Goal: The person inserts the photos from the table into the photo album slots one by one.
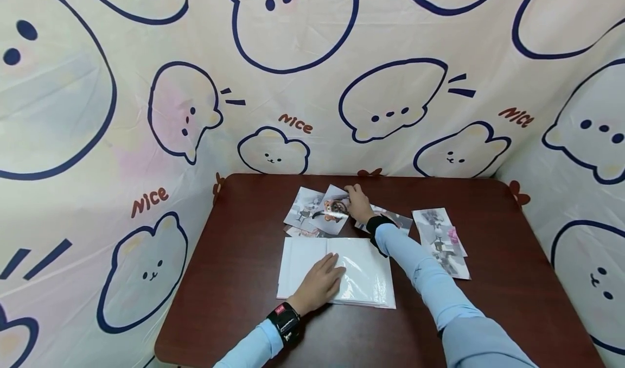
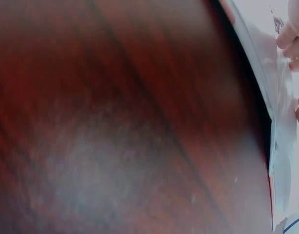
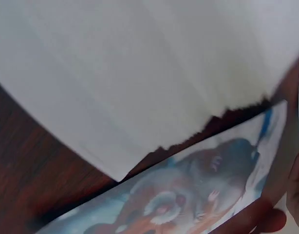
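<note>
An open album with white pages and clear sleeves [image 1: 363, 270] lies on the brown table. The left hand [image 1: 317, 284] rests on it near the middle fold, fingers spread; its fingertips [image 2: 293, 46] show at the right edge of the left wrist view. Beyond the album, the right hand [image 1: 359, 204] reaches to the upper right edge of a photo card with a bear picture [image 1: 334, 209]; whether it pinches the card is unclear. In the right wrist view, fingers [image 3: 296, 190] appear at the right edge beside a picture card [image 3: 188, 190].
More photo cards [image 1: 304, 208] lie under and left of the bear card. Another card [image 1: 393, 220] is partly behind the right wrist. Overlapping photos [image 1: 441, 240] lie at the right of the table [image 1: 234, 281]. A patterned cloth [image 1: 312, 96] hangs behind.
</note>
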Demonstrator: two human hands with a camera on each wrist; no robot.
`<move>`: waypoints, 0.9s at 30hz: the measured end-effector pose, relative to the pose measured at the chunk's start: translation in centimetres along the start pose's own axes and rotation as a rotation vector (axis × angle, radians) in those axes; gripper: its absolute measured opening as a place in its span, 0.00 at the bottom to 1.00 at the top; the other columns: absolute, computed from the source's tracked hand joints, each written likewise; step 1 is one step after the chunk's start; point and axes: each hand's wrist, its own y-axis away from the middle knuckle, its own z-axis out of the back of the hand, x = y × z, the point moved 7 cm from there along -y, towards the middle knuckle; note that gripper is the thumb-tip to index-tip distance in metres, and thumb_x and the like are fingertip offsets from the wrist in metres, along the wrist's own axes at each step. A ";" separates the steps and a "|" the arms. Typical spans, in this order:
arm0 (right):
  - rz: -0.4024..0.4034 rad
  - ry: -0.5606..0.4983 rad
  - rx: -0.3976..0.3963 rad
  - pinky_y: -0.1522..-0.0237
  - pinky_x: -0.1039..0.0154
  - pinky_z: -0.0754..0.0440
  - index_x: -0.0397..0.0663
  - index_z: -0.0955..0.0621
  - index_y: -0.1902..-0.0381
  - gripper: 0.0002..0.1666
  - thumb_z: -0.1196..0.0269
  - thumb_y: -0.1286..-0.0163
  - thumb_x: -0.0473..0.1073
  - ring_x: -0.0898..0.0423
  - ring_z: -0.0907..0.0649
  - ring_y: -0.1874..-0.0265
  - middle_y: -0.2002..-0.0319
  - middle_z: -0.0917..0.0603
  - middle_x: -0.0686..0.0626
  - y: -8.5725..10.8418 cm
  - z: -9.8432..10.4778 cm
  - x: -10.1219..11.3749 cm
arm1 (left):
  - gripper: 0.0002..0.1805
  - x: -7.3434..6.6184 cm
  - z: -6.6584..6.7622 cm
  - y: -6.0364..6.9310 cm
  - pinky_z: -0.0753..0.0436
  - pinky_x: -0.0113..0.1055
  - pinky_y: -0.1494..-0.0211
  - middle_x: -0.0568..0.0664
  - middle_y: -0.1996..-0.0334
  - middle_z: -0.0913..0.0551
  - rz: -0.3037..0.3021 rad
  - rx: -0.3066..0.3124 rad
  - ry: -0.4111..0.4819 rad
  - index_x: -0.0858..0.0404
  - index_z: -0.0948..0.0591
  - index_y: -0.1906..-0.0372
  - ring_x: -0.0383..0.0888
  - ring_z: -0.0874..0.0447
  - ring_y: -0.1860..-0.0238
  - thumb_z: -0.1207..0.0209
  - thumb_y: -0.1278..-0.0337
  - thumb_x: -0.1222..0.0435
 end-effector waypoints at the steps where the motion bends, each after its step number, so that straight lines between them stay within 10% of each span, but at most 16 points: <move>1: -0.008 -0.035 -0.006 0.62 0.51 0.25 0.32 0.29 0.30 0.29 0.42 0.28 0.24 0.42 0.22 0.64 0.42 0.28 0.30 0.1 0.4 -0.2 | 0.17 -0.1 0.0 0.0 0.25 0.50 0.26 0.68 0.32 0.24 -0.001 -0.009 0.017 0.61 0.17 0.39 0.63 0.26 0.29 0.40 0.29 0.64; 6: -0.094 -0.221 -0.047 0.52 0.46 0.22 0.34 0.20 0.39 0.19 0.40 0.26 0.29 0.36 0.19 0.52 0.47 0.19 0.30 0.6 3.0 -0.7 | 0.16 -0.4 -0.2 -0.1 0.26 0.50 0.26 0.71 0.34 0.23 0.019 -0.040 0.075 0.64 0.16 0.41 0.65 0.26 0.30 0.40 0.31 0.68; 11: -0.170 -0.524 -0.102 0.55 0.49 0.12 0.32 0.24 0.34 0.22 0.43 0.24 0.27 0.38 0.15 0.61 0.49 0.20 0.28 1.7 5.5 -0.4 | 0.15 0.5 0.2 -1.6 0.22 0.50 0.31 0.66 0.39 0.19 0.125 -0.088 0.175 0.68 0.16 0.43 0.60 0.21 0.36 0.41 0.29 0.68; 21: -0.229 -0.990 -0.027 0.49 0.62 0.12 0.27 0.35 0.29 0.29 0.45 0.26 0.23 0.61 0.13 0.64 0.52 0.25 0.41 7.4 5.1 3.5 | 0.28 5.4 1.3 -5.7 0.17 0.55 0.38 0.70 0.43 0.16 0.644 -0.225 1.091 0.76 0.31 0.29 0.65 0.16 0.42 0.50 0.18 0.59; 27: -0.311 -1.003 -0.038 0.50 0.63 0.12 0.30 0.35 0.33 0.28 0.41 0.27 0.25 0.54 0.15 0.59 0.54 0.28 0.42 10.3 3.1 4.4 | 0.28 6.5 1.3 -5.9 0.18 0.53 0.34 0.66 0.45 0.14 0.814 -0.309 1.318 0.72 0.27 0.34 0.55 0.12 0.44 0.49 0.19 0.52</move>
